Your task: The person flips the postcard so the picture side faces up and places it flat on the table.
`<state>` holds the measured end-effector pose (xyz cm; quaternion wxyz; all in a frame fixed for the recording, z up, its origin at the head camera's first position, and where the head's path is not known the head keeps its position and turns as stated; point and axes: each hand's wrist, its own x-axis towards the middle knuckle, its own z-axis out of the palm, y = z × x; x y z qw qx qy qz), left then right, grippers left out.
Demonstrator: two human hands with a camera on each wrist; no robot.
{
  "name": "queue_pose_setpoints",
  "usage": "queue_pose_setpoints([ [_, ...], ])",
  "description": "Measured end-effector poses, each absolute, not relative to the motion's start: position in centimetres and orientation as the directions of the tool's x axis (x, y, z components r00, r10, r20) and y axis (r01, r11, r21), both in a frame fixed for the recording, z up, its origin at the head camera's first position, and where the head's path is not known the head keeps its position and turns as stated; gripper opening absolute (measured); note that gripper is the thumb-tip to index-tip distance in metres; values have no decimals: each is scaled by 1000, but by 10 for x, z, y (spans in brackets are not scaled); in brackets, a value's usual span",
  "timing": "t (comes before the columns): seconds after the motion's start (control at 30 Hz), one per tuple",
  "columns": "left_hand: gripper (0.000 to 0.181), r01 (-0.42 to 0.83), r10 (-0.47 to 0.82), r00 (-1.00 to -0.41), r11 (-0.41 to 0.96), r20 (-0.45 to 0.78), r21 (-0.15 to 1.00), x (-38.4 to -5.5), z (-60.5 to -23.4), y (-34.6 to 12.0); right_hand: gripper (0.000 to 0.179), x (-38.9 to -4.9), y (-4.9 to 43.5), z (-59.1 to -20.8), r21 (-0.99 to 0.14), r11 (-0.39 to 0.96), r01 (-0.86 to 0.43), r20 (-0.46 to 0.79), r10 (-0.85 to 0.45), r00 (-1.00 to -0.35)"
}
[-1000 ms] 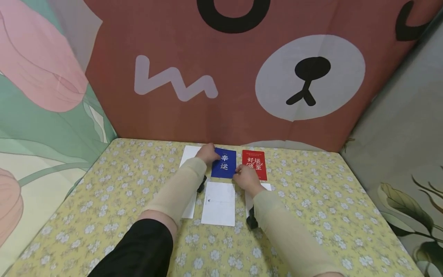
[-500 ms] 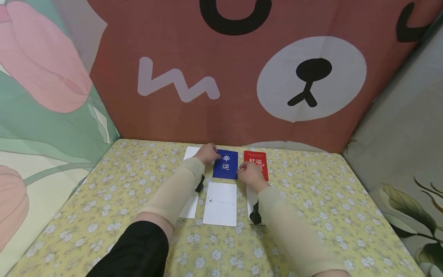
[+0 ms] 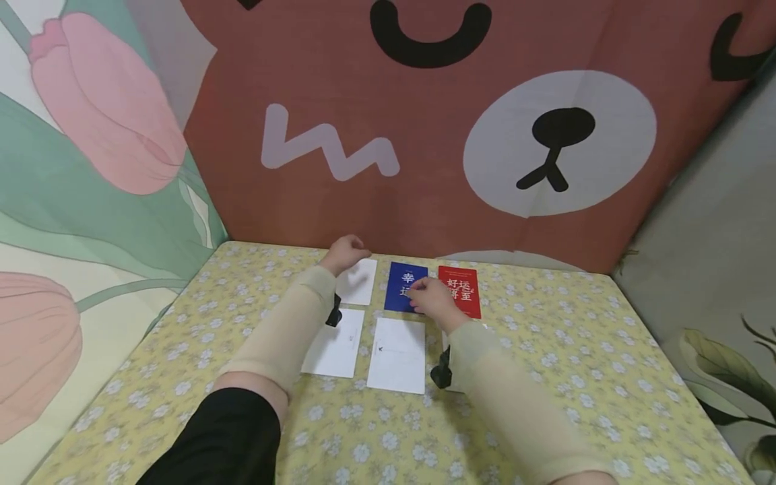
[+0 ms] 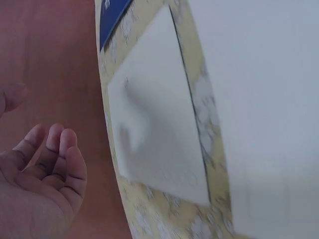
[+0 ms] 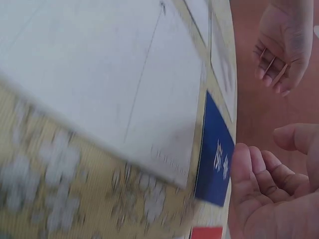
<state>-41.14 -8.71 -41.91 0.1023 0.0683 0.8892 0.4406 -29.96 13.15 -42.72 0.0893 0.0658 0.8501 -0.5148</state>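
Note:
My left hand [image 3: 344,254] hovers over the far white card [image 3: 360,286], its fingers loosely bent and holding nothing. In the left wrist view the hand [image 4: 42,184] is apart from that card and casts a shadow on it. My right hand [image 3: 438,304] is over the right edge of the blue card [image 3: 395,277] with gold characters, fingers loosely curled. Seen from the right wrist, thumb and fingers of this hand [image 5: 276,194] stand apart with nothing between them. Just right of it lies a red card [image 3: 471,277] with white characters, partly covered by the hand.
Nearer the person lie a left white card [image 3: 339,347], a middle white card [image 3: 397,357] and a right one mostly hidden under the right forearm. A yellow floral cloth [image 3: 539,377] covers the table. Behind it rises a brown bear-print backdrop [image 3: 327,209].
My left hand has left the blue card's corner and moved left over the far white card, uncovering more of the white cards. The right hand has come slightly farther over the blue card.

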Motion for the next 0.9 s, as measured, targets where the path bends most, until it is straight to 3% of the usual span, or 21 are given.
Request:
queue_pose_setpoints([
  [0.23,38,-25,159,-977,570,-141,821,-412,-426,-106,29,-304,108,-430,-894,376,243,-269,-16,-963],
  [0.37,36,-82,102,-980,570,-170,818,-414,-431,-117,28,-307,94,-435,-898,368,243,-274,-34,-961],
  [0.53,21,-133,50,-978,584,-200,801,-422,-437,-121,26,-310,83,-441,-894,366,260,-292,-35,-956],
  [0.73,22,-148,45,-976,584,-214,798,-430,-444,-120,22,-315,74,-448,-882,364,300,-326,-10,-945],
  [0.9,58,-233,-16,-962,575,-273,784,-428,-448,-113,17,-321,67,-452,-883,311,353,-367,13,-930],
])
